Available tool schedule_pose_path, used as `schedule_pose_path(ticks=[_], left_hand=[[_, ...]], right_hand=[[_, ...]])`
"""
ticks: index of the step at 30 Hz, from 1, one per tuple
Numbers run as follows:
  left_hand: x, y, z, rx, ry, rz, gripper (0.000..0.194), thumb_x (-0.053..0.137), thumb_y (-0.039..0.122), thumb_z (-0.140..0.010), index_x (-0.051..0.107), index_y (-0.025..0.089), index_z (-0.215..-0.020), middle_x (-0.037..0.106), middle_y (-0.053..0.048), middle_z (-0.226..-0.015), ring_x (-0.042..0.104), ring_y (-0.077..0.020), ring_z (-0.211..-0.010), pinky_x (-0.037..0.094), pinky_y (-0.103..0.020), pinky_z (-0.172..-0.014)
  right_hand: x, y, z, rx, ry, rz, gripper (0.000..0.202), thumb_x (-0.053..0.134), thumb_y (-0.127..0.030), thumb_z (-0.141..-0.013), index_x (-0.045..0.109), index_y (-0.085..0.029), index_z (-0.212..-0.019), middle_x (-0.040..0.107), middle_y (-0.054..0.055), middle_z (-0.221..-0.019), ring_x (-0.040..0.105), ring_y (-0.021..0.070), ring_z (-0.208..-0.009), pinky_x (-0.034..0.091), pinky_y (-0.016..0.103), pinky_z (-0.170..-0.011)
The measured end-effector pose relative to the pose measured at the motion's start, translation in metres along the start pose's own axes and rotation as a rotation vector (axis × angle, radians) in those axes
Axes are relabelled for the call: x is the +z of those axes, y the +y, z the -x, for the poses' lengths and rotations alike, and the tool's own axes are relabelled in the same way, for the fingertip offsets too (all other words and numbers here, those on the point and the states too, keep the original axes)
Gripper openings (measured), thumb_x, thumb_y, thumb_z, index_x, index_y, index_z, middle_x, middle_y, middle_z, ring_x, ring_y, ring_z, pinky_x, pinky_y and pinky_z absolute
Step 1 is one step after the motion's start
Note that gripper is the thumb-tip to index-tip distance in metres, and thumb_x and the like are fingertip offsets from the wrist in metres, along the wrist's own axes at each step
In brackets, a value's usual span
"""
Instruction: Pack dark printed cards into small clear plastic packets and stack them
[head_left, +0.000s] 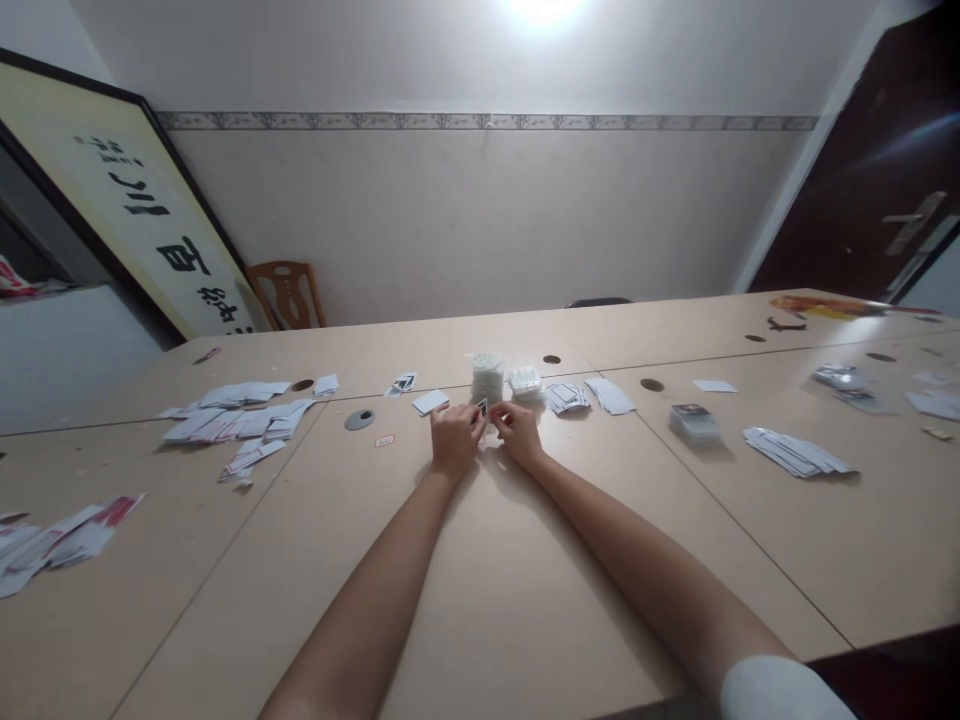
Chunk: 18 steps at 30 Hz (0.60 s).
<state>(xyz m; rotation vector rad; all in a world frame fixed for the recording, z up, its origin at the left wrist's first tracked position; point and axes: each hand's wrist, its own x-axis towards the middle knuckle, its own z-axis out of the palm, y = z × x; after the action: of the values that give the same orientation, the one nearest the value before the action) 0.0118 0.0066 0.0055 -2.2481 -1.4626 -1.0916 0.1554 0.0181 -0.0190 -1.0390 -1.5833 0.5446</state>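
Both my arms reach forward over the light wooden table [480, 580]. A small card with a dark frame [483, 406] is pinched in the fingers of my left hand [454, 440]. My right hand [517, 433] is closed beside it, with its fingertips at the card's right edge; whether it grips the card or some other small piece is too small to tell. Just beyond my hands stands a tall stack of clear plastic cases [487, 376], with a lower stack of clear cases [524, 382] to its right. A white stack of cards [430, 402] lies left of my left hand.
Black-framed cards [568, 397] and white paper slips [610, 395] lie to the right. Paper piles [240, 420] cover part of the left side. A grey round cover [359, 420] and a red-printed label [384, 441] lie nearer. Farther right are a clear box [694, 425] and fanned strips [796, 452].
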Motion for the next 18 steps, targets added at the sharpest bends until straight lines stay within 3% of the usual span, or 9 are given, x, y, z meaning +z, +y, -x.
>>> schedule_pose_path(ticks=[8,18], left_hand=[[-0.0025,0.0039,-0.0007,-0.006,-0.009,0.033,0.013,0.058,0.024,-0.089,0.070,0.021,-0.092,0.075,-0.005,-0.095,0.066,-0.0224,-0.093,0.036,-0.042,-0.097],[-0.0022,0.0037,-0.0010,-0.041,0.000,0.018,0.010,0.057,0.021,-0.088,0.067,0.020,-0.085,0.072,-0.006,-0.090,0.064,-0.0231,-0.093,0.034,-0.041,-0.098]], right_hand=[[-0.0004,0.0001,-0.0005,0.005,0.013,-0.005,0.016,0.054,-0.024,-0.083,0.068,-0.019,-0.079,0.068,0.003,-0.070,0.062,0.0165,-0.058,0.049,0.026,-0.054],[-0.0011,-0.0041,0.0004,0.020,-0.005,-0.033,0.014,0.055,-0.023,-0.081,0.068,-0.019,-0.078,0.069,0.004,-0.072,0.060,0.0158,-0.056,0.049,0.026,-0.052]])
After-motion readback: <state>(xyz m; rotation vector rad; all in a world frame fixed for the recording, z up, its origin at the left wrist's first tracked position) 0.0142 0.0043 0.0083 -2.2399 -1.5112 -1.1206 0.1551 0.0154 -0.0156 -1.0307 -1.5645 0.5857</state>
